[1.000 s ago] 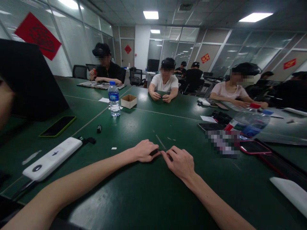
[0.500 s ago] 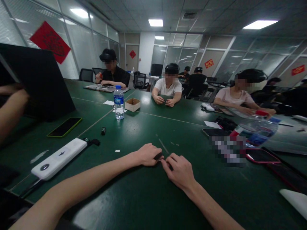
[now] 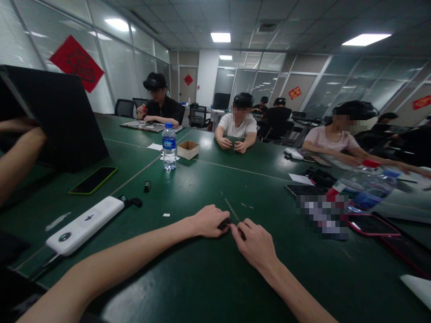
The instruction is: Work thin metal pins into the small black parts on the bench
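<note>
Above the green table (image 3: 188,273), my left hand (image 3: 209,220) is closed around a small dark object (image 3: 224,223), which is mostly covered by the fingers. My right hand (image 3: 257,244) is just to the right, its thumb and fingers curled in a pinch. Its fingertips meet or nearly meet the left fingertips at the dark object. What the right fingers pinch, if anything, is too small to make out. A small white scrap (image 3: 166,215) lies left of my hands.
A white power bank-like device (image 3: 85,224), a green-edged phone (image 3: 93,180) and a small black piece (image 3: 147,186) lie left. Ahead stand a water bottle (image 3: 169,148) and an open box (image 3: 188,150). Bottles (image 3: 373,188) and phones (image 3: 373,224) are at right. Several people sit around.
The view has tipped up slightly, so everything sits a little lower. My hands stay close together, with the fingertips shifted slightly. At right, a co-worker's arm has stretched out to the right.
</note>
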A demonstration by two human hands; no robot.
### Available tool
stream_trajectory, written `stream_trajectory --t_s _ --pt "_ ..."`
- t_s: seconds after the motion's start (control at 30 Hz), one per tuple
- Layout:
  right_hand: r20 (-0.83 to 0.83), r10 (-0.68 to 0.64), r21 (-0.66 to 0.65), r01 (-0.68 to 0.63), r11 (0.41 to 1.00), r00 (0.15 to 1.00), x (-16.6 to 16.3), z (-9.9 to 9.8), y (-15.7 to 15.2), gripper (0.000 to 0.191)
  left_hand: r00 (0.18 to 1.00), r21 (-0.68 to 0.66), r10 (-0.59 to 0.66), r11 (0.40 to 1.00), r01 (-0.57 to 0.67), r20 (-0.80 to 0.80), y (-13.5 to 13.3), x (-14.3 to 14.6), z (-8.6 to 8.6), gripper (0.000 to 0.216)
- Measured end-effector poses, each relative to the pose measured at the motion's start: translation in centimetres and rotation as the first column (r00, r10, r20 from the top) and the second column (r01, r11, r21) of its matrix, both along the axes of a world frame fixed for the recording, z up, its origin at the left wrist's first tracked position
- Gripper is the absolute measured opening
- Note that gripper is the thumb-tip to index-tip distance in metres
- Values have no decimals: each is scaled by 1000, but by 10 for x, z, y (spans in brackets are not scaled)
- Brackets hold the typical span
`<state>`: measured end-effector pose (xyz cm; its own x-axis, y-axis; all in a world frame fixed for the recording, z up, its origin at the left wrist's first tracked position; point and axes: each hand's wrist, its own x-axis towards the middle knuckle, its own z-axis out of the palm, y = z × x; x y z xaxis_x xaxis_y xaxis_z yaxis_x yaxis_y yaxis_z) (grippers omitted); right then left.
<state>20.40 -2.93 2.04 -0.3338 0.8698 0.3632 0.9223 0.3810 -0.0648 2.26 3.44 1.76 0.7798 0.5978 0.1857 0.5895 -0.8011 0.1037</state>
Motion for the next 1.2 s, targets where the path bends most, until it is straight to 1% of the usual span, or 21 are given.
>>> stream_trajectory --t_s 0.2,0.4,0.57,0.67,0.77,0.9,1.03,1.2 --pt "-11 9 3 -9 1000 1000 1 0 1 45 1000 -9 -3 1000 3 15 1 0 -1 20" --pt "-35 -10 -37 9 999 999 0 1 0 43 998 -11 -9 1000 10 56 0 0 0 27" --pt "1 -23 34 23 999 1000 1 -1 1 44 998 -34 40 999 -38 41 -1 1 1 35" --pt "13 -32 51 31 998 999 1 -2 1 45 997 -54 37 998 -33 63 -3 1 3 39" --pt "28 -42 54 40 998 999 2 -3 0 45 996 -49 24 999 -20 82 -5 2 2 36" --pt "61 -68 49 65 997 996 2 -5 -3 43 994 -37 8 999 -4 106 -6 2 -4 31" --pt "60 -85 21 84 996 995 0 -4 -5 43 994 -66 -17 998 25 109 -5 0 -10 24" --pt "47 -80 13 79 997 996 -1 -3 -7 41 988 -96 -35 994 50 151 -5 -1 -11 18"
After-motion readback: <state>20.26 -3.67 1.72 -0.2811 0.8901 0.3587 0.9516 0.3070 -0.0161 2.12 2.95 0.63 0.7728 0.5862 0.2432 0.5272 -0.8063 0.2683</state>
